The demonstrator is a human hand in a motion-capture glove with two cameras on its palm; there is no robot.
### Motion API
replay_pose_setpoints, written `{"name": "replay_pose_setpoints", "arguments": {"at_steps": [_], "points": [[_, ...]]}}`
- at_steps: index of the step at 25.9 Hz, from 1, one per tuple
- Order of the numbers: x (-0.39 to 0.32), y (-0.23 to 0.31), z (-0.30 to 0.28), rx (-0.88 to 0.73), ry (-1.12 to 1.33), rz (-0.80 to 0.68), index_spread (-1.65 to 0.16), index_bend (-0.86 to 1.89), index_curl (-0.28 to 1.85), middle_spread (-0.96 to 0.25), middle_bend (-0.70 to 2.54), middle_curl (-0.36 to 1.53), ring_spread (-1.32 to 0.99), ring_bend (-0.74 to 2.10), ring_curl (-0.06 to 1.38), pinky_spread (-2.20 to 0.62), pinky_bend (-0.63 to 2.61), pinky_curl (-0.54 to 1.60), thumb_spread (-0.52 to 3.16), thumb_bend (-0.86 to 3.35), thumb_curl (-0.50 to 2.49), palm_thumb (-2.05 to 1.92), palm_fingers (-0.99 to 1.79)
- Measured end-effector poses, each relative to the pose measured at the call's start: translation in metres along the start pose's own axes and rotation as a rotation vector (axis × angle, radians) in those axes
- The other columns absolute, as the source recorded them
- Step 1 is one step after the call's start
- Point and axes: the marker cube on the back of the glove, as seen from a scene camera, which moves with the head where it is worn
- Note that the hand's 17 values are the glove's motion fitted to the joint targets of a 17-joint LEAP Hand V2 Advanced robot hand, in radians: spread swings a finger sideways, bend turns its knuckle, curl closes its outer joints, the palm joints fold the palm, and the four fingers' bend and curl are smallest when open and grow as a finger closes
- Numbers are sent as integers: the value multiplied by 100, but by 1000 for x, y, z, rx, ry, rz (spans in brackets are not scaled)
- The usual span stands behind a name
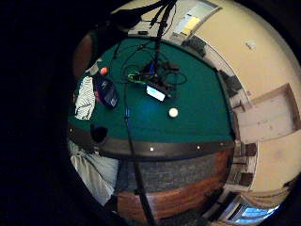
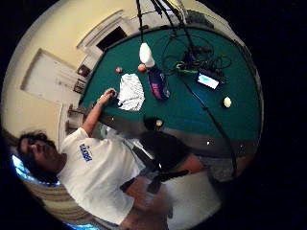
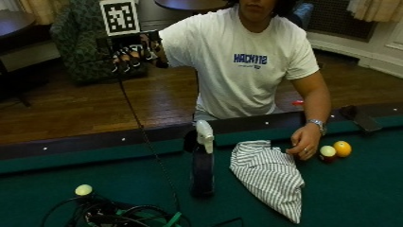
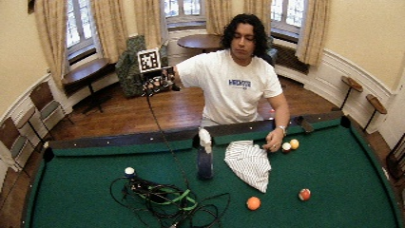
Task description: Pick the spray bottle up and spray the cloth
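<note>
Gloved right hand (image 3: 133, 53) up high at about 10 o'clock from the spray bottle, raised beside the shoulder, well clear of the table (image 3: 353, 189) — fingers loosely curled, gripping nothing. Spray bottle (image 3: 202, 163) upright on the green felt near the table's near rail, white trigger head on top, dark body below, untouched. Striped cloth (image 3: 269, 176) crumpled flat just beside the bottle at its 3 o'clock, not touching it as far as can be seen. Bare left hand (image 3: 305, 144) resting on the felt at the cloth's far corner, roughly 1 o'clock from the cloth. Two balls there — a red-and-white ball (image 3: 327, 152) touching the fingers, an orange ball (image 3: 342, 148) right against it. White cue ball (image 3: 83, 189) at 9 o'clock from the bottle, beside a tangle of cables (image 3: 119, 215). From the wide outside view, another orange ball (image 4: 253, 203) and a red ball (image 4: 304, 194) at 5 o'clock of the cloth.
</note>
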Motion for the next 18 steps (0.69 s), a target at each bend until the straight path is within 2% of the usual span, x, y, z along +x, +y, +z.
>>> {"name": "replay_pose_setpoints", "arguments": {"at_steps": [7, 12, 18], "points": [[-7, -3, 18, 26, 42, 93, -33, 11, 7, -6, 20, 11, -6, 40, 15, 17, 51, 19, 65, 11, 12, 30, 30], [-9, 4, 18, -48, 37, 92, -37, 11, 9, -6, 21, 15, -6, 42, 17, 20, 52, 23, 77, 8, 15, 32, 28], [-13, 0, 14, -26, 44, 119, -40, 12, 11, -6, 22, 19, -6, 44, 20, 21, 53, 25, 85, 4, 18, 34, 26]]}}
